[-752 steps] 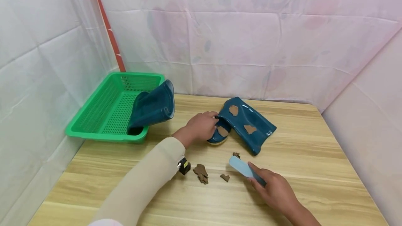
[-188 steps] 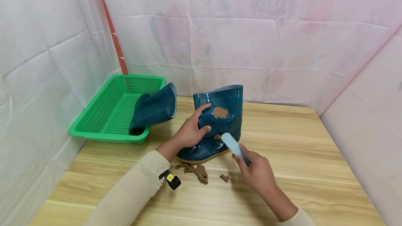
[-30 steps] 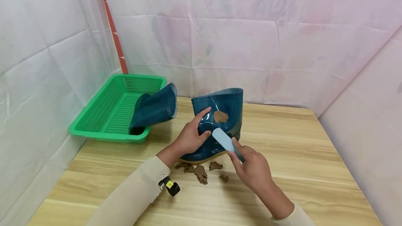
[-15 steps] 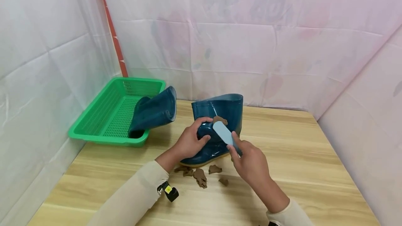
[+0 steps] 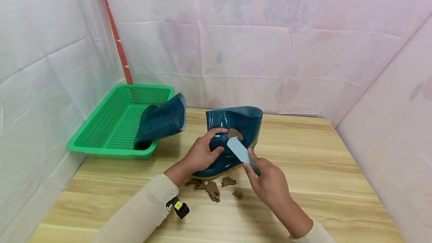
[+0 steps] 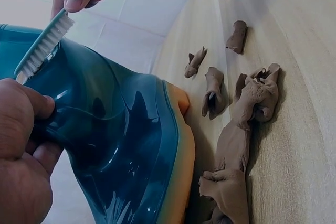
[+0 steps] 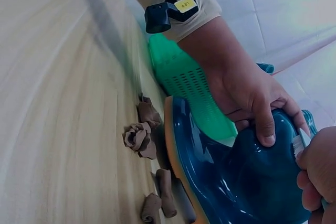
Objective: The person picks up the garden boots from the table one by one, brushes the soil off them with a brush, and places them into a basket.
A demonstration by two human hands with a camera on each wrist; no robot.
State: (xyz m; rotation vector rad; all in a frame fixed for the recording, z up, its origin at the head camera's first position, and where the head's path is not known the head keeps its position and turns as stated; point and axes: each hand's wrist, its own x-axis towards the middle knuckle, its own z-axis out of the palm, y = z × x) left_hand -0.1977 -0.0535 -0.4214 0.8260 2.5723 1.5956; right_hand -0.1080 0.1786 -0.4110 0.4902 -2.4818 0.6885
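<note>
A blue rubber rain boot (image 5: 249, 123) with a yellowish sole stands upright on the table. My left hand (image 5: 202, 153) grips its shaft at the front, thumb and fingers curled round a bulge in the rubber. In my right hand (image 5: 271, 181) is a light blue scrub brush (image 5: 237, 149), held by its handle. White bristles (image 6: 50, 45) show in the left wrist view, facing the boot. The brush tip lies at the lower edge of a brown clay-like patch (image 5: 235, 134) on the shaft. The right wrist view shows the left thumb (image 7: 265, 129) pressed against the boot.
Several brown clay-like scraps (image 5: 212, 191) lie on the wooden table (image 5: 303, 149) in front of the boot. At the left stands a green perforated basket (image 5: 111, 152), with a second blue boot (image 5: 162, 119) leaning over its side. White cloth walls enclose the table.
The boot lay on its side at first and now stands upright. A piece of its brown patches has dropped to the table. Lately the brush has gone up to the shaft patch.
</note>
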